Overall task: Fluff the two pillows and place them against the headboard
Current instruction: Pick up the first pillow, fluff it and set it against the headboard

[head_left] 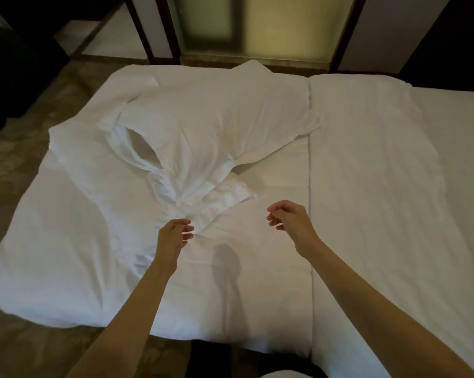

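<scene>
One white pillow (214, 118) lies slack and crumpled on the white bed (394, 186), its case bunched toward me and gaping at the left side. My left hand (175, 233) hovers at the bunched near corner of the case, fingers apart and curled, holding nothing. My right hand (290, 219) hangs over the sheet to the right of that corner, fingers loosely curled, empty. A second pillow and the headboard are out of view.
A loose white duvet (53, 241) spills over the bed's left edge toward the brown patterned floor (17, 165). A seam (310, 186) runs between two mattress halves. Dark-framed frosted panels (257, 25) stand beyond the far edge.
</scene>
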Demonstrator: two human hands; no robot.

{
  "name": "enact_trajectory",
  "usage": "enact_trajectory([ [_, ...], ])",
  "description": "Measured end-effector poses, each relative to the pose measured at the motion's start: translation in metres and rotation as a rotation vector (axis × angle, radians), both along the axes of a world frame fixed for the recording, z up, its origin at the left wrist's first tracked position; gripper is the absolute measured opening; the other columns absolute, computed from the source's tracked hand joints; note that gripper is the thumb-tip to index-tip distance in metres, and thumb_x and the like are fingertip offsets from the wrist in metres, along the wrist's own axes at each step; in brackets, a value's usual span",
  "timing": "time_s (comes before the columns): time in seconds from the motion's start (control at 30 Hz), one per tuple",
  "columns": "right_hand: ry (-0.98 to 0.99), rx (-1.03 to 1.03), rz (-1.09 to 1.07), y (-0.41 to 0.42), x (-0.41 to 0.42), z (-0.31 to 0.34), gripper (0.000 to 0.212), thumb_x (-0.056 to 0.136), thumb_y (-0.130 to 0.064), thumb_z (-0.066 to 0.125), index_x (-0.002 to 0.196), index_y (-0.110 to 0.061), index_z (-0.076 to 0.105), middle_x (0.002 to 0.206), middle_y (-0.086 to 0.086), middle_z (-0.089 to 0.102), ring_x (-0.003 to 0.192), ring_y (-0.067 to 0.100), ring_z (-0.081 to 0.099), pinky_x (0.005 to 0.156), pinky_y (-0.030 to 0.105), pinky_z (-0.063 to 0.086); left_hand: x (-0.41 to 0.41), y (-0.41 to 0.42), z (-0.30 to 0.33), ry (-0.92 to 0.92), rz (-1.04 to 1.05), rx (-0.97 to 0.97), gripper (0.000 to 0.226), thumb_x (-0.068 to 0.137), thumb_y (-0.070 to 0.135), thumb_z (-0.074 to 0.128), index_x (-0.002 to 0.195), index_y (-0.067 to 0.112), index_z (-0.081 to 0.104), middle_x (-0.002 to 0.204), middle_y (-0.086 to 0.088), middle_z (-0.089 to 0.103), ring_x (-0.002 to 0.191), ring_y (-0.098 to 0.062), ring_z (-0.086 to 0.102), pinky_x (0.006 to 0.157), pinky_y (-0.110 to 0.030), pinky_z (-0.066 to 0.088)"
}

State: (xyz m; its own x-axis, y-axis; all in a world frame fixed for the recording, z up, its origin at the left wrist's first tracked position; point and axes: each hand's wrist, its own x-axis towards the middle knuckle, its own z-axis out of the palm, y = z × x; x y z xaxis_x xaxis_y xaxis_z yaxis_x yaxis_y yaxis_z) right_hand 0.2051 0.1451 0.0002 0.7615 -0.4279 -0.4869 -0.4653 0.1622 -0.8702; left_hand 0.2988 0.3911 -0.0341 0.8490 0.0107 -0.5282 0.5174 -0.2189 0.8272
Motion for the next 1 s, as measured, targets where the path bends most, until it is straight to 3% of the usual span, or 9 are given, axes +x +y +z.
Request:
enact_trajectory([
  [0.3,-0.018,-0.107,-0.052,0.069,0.122,0.0,0.015,0.083,-0.002,0.057,0.081,-0.015,0.063,0.082,0.005,0.067,0.072,0.017,0.061,0.065,0.024,0.044,0.16,0.063,-0.005,-0.038,-0.017,-0.035,0.016,0.093,0.013,0.046,0.107,0.016,0.054,0.097,0.0,0.058,0.079,-0.011,0.056,0.067,-0.024,0.043],
  [0.4,-0.02,-0.159,-0.086,0.088,0.165,0.005,0.017,0.082,-0.001,0.059,0.08,-0.018,0.063,0.088,0.007,0.065,0.079,0.019,0.06,0.07,0.025,0.044,0.213,0.08,-0.002,-0.039,-0.02,-0.04,0.023,0.093,0.017,0.048,0.115,0.015,0.051,0.098,-0.001,0.056,0.077,-0.011,0.053,0.067,-0.025,0.042],
  [0.5,-0.036,-0.243,-0.082,0.098,0.205,0.012,0.021,0.081,-0.001,0.058,0.082,-0.022,0.063,0.09,-0.001,0.064,0.082,0.015,0.058,0.07,0.023,0.043,0.259,0.088,0.002,-0.032,-0.031,-0.015,0.035,0.092,0.021,0.049,0.126,0.013,0.048,0.111,-0.006,0.058,0.091,-0.018,0.052,0.08,-0.032,0.044],
  [0.6,-0.033,-0.366,-0.048,0.1,0.241,0.017,0.022,0.081,-0.005,0.059,0.097,-0.02,0.062,0.107,0.0,0.062,0.091,0.016,0.058,0.069,0.019,0.041,0.302,0.084,0.008,-0.048,-0.061,0.052,0.04,0.092,0.023,0.049,0.131,0.014,0.045,0.132,-0.013,0.049,0.106,-0.024,0.048,0.091,-0.037,0.04],
  [0.67,-0.02,-0.478,-0.006,0.1,0.268,0.017,0.027,0.084,-0.01,0.06,0.11,-0.018,0.06,0.121,0.004,0.055,0.103,0.018,0.055,0.078,0.022,0.042,0.333,0.077,0.012,-0.062,-0.078,0.116,0.042,0.093,0.025,0.049,0.133,0.014,0.043,0.138,-0.015,0.043,0.11,-0.027,0.048,0.09,-0.038,0.04],
  [0.8,0.071,-0.676,0.095,0.092,0.313,0.012,0.048,0.086,-0.019,0.063,0.132,-0.021,0.049,0.14,0.01,0.04,0.126,0.029,0.041,0.102,0.043,0.041,0.382,0.055,0.016,-0.154,-0.163,0.37,0.054,0.092,0.033,0.052,0.141,0.017,0.037,0.149,-0.014,0.027,0.131,-0.036,0.033,0.101,-0.046,0.034],
  [1.0,0.243,-0.909,0.248,0.075,0.357,-0.013,0.077,0.078,-0.044,0.068,0.143,-0.029,0.029,0.155,0.006,0.022,0.141,0.031,0.021,0.108,0.053,0.026,0.456,0.035,0.008,-0.35,-0.533,0.644,0.063,0.093,0.044,0.048,0.148,0.019,0.028,0.157,-0.008,0.02,0.14,-0.034,0.023,0.109,-0.05,0.023],
])
